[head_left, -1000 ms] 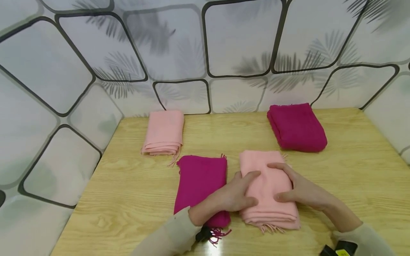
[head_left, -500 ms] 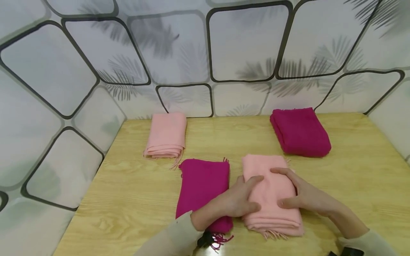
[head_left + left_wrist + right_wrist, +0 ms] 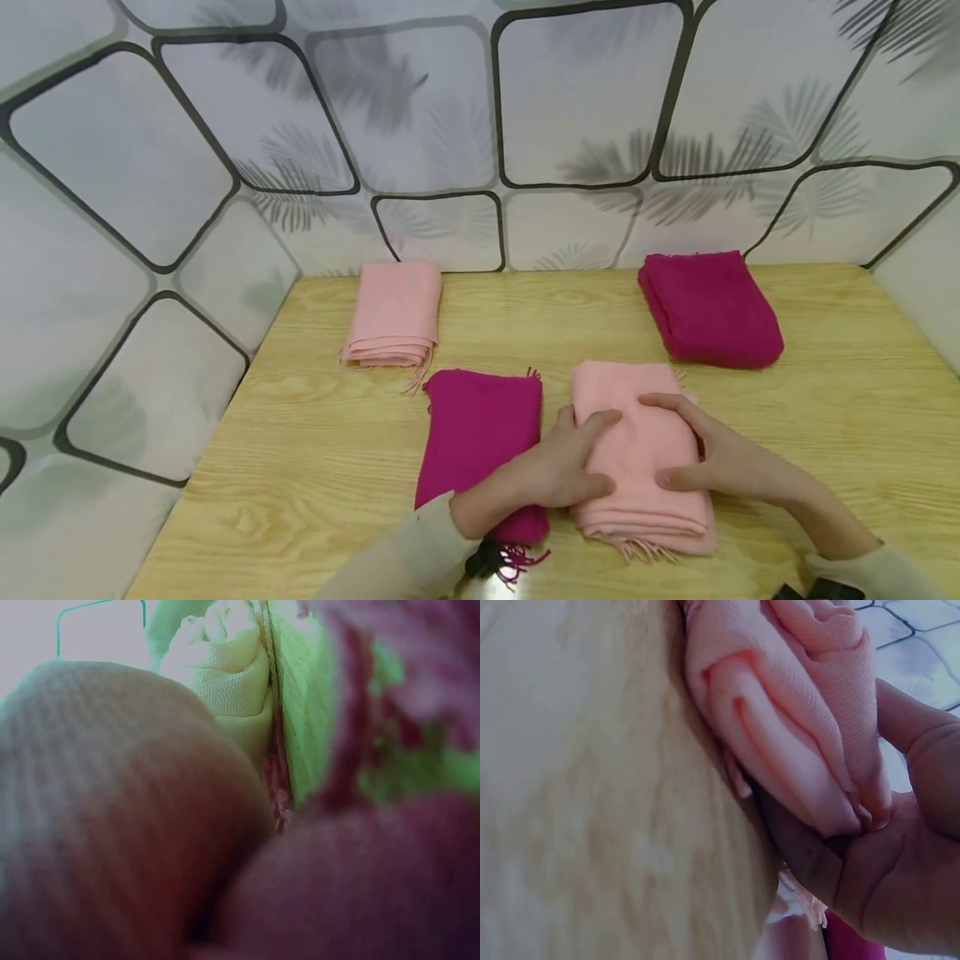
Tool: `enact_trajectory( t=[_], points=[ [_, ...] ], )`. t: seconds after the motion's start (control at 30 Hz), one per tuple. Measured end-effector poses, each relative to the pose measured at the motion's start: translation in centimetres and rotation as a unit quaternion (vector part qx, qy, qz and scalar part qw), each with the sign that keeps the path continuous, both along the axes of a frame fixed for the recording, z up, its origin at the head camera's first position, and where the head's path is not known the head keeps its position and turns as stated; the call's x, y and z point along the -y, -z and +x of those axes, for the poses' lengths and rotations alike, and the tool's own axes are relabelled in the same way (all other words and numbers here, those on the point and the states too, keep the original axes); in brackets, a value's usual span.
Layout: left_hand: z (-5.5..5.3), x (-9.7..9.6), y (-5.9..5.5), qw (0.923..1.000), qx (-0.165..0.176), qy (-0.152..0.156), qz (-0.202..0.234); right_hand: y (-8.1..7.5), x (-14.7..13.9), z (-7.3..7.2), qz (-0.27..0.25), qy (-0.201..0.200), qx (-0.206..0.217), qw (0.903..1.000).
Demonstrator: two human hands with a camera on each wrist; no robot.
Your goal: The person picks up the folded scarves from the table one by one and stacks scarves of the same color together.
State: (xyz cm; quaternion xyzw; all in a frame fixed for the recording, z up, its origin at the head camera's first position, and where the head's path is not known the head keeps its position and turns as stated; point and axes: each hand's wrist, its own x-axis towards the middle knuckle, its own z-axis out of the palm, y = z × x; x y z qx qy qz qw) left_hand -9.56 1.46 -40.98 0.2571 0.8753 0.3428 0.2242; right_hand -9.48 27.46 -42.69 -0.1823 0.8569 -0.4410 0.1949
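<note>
Your hands are gripping the nearer pink scarf, its length running roughly twelve-to-six, fringe pointing toward six o'clock.

The front pink cloth and back pink cloth are plain pale pink. The front magenta cloth and back magenta cloth share 1 solid, deep magenta. The table is yellow-tan with streaky wood grain. The wall covering is whitish grey, printed with black and grey rounded outlines and grey palm-like leaves. The sleeves are cream.
</note>
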Motion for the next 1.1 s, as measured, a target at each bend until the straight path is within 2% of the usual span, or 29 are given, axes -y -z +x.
enact_trajectory(
  t=[0.13,0.33,0.47,0.57,0.73,0.83,0.97,1.1],
  points=[
    [0.2,0.1,0.1,0.9998,-0.017,-0.011,0.004,0.1,0.1,0.0,0.019,-0.006,-0.028,0.9994],
    [0.1,0.2,0.1,0.9977,-0.058,0.020,-0.027,-0.5,0.1,0.0,0.042,-0.019,-0.048,0.9978],
    [0.1,0.2,0.0,0.9974,-0.052,0.027,-0.042,-0.8,-0.2,0.2,0.077,-0.036,-0.083,0.9929],
    [0.2,0.3,0.0,0.9977,-0.041,0.030,-0.045,-1.0,-0.6,0.6,0.106,-0.064,-0.108,0.9865],
    [0.1,0.4,0.1,0.9975,-0.033,0.042,-0.046,-1.7,-1.2,1.4,0.128,-0.101,-0.106,0.9809],
    [0.0,0.4,0.1,0.9972,-0.032,0.051,-0.046,-2.0,-1.1,1.6,0.163,-0.090,-0.098,0.9777],
    [0.0,0.4,0.1,0.9966,-0.031,0.059,-0.048,-2.2,-0.7,1.8,0.218,-0.052,-0.089,0.9704],
    [0.0,0.5,0.0,0.9966,-0.025,0.064,-0.046,-2.3,-0.6,2.0,0.236,-0.034,-0.115,0.9643]
  ],
)
